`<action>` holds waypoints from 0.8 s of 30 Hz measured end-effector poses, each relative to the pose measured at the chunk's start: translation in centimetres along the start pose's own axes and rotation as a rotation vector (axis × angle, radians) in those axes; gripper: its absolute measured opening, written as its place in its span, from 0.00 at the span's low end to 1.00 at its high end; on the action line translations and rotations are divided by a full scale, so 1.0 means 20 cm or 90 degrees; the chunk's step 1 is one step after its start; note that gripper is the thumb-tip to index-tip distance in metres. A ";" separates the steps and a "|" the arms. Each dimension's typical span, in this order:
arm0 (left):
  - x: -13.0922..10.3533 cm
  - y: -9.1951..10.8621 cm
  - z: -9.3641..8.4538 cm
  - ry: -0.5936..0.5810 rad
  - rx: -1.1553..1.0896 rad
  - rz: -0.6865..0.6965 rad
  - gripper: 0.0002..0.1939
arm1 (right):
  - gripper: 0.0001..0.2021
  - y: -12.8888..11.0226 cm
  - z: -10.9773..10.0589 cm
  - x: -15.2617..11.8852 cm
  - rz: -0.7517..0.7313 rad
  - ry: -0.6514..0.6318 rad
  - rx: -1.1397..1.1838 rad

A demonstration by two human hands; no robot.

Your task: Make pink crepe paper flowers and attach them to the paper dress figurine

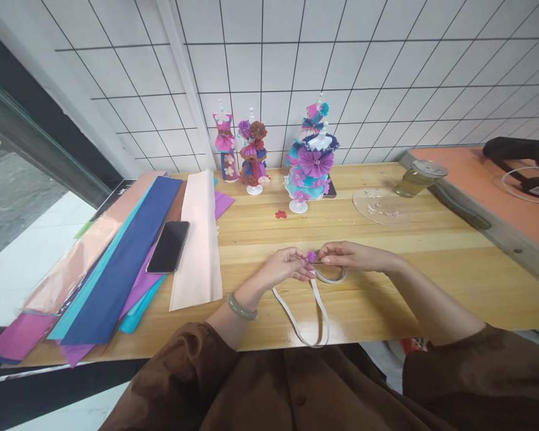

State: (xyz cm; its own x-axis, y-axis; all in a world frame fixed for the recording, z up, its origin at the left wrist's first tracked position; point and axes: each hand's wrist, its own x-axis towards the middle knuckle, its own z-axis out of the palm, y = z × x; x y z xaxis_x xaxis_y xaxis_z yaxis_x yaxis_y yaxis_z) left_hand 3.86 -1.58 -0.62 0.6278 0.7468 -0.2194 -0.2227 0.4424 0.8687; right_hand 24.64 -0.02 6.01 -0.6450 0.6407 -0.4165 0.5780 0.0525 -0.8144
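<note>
Above the table's front part, my left hand [287,266] pinches a small pleated purple paper flower [311,257]. A green bangle [241,306] circles that wrist. My right hand [353,256] comes in from the other side, its fingertips closed just beside the flower; what they hold is too small to make out. Below the fingers, a roll of white tape [331,280] shows as a ring. A narrow white strip [321,308] hangs from around my left hand in a long loop down to the table edge.
At left lie coloured paper sheets [121,263] and a phone [167,246]. Decorated paper dresses on stands [312,161] line the wall. A red paper flower [281,214] lies before them. Right of these are a clear plate [381,208] with small bits and a lidded cup [420,178].
</note>
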 end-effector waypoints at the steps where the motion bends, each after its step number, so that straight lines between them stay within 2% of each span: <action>1: 0.00 0.00 0.00 -0.003 -0.002 0.000 0.17 | 0.19 0.00 0.00 0.00 0.006 -0.007 0.006; 24: -0.02 0.01 0.01 -0.048 -0.021 -0.010 0.13 | 0.19 0.04 0.00 0.01 0.024 -0.088 0.122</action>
State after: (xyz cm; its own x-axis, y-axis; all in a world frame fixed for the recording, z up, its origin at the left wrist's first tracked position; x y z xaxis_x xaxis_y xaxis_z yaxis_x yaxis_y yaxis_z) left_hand 3.65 -1.94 -0.24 0.6854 0.7008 -0.1977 -0.2359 0.4706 0.8502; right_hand 24.95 0.18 5.15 -0.6943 0.5281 -0.4889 0.5060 -0.1248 -0.8535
